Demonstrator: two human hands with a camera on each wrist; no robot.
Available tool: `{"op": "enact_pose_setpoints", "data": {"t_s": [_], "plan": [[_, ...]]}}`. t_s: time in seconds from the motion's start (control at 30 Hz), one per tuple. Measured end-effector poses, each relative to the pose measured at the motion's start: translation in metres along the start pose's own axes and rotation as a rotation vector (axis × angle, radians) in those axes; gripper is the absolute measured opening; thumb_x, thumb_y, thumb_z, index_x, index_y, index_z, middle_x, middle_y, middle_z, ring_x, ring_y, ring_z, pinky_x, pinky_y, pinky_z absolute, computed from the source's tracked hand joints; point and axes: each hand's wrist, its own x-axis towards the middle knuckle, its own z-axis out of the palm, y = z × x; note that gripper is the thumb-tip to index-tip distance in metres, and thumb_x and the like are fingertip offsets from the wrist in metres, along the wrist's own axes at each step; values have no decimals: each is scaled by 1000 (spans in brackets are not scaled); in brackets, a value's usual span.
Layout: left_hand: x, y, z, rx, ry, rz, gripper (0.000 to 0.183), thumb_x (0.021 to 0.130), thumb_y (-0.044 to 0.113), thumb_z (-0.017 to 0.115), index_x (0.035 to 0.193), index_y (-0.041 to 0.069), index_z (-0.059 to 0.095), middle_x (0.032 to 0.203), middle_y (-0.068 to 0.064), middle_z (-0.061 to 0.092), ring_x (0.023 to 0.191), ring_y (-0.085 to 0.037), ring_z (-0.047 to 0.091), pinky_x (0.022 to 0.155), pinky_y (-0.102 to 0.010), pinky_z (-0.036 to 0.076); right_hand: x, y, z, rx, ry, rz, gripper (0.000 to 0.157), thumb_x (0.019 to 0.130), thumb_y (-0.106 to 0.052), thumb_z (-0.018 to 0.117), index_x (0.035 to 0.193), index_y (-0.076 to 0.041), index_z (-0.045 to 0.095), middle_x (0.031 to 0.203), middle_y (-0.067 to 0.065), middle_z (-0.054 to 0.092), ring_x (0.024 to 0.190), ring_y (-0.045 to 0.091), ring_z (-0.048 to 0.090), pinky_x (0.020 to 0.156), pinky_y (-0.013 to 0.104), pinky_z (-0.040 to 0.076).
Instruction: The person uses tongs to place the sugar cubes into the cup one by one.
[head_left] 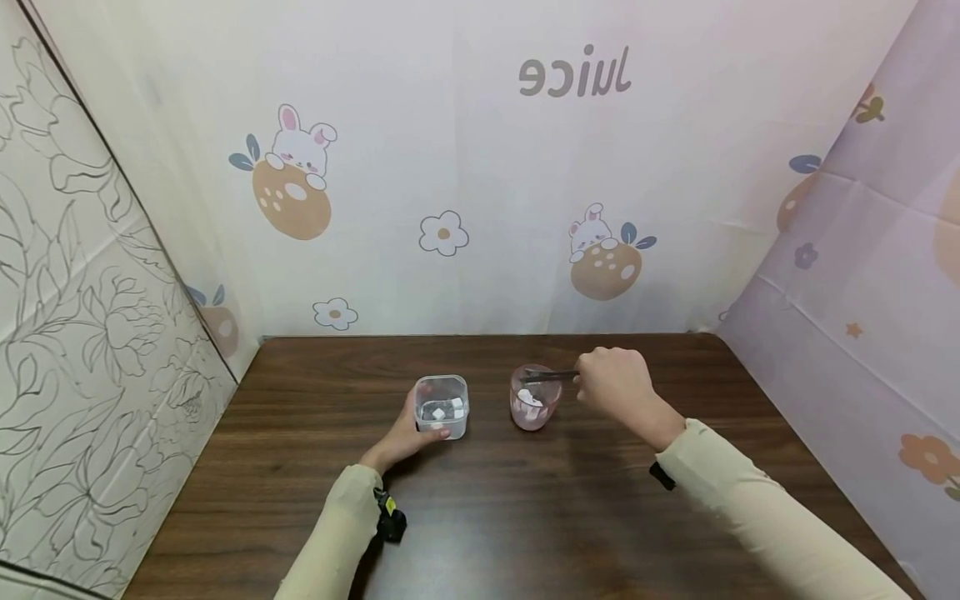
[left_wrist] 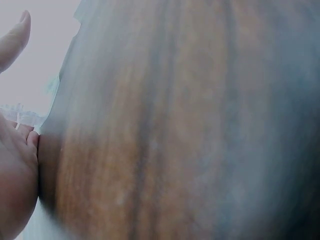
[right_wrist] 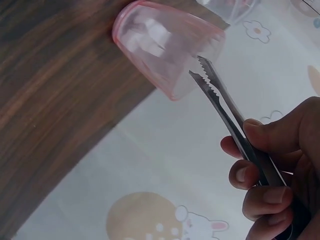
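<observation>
My left hand [head_left: 401, 440] holds a clear square plastic container [head_left: 453, 429] from its left side, thumb along the near wall. Small white cubes [head_left: 438, 413] lie inside it. To the right stands a translucent pink cup [head_left: 553, 398] with white pieces [head_left: 528, 400] at its bottom. Over the cup's mouth, my right hand [head_left: 617, 382] grips a pair of metal tongs [right_wrist: 227, 115] with serrated tips. In the right wrist view those tips are slightly apart with nothing between them, right at the cup's rim. The left wrist view catches only part of the left hand and a blurred table.
A dark wood-grain table [head_left: 480, 517] carries both vessels near its back edge. Behind it hangs a pale printed curtain [head_left: 510, 283] with rabbits and flowers. Patterned sheets [head_left: 97, 333] close off the left and right sides. Black wrist cameras [head_left: 392, 521] sit on both sleeves.
</observation>
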Motion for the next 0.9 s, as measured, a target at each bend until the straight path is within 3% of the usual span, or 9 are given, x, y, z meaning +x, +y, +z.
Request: {"op": "enact_pose_setpoints", "data": {"t_s": [0.4, 0.67, 0.8, 0.9], "plan": [[-1, -1, -2, 3, 3, -7, 93, 77, -4, 74, 144, -11, 10, 144, -34, 24, 131, -48, 25, 107, -56, 18, 3, -6, -17, 21, 7, 4, 28, 76, -14, 76, 55, -17, 58, 49, -2, 48, 40, 14, 38, 37, 33, 34], [-2, 3, -2, 14, -6, -31, 93, 78, -2, 73, 145, -10, 10, 145, -34, 23, 131, -48, 24, 107, -56, 18, 12, -22, -20, 32, 13, -18, 19, 75, -11, 73, 59, -16, 64, 49, -2, 49, 42, 14, 35, 37, 32, 31], [-2, 3, -1, 8, -2, -20, 92, 77, -3, 74, 144, -10, 10, 144, -34, 23, 131, -48, 24, 107, -56, 18, 18, -32, -21, 26, 6, -43, 6, 73, -11, 73, 72, -16, 73, 54, -1, 56, 43, 13, 35, 37, 32, 31], [-1, 1, -1, 3, 2, -5, 93, 77, -4, 74, 144, -11, 11, 144, -34, 23, 131, -48, 24, 107, -56, 18, 22, -41, -21, 29, 0, -64, 5, 74, -12, 72, 72, -17, 72, 52, -3, 52, 44, 12, 31, 37, 30, 29]]}}
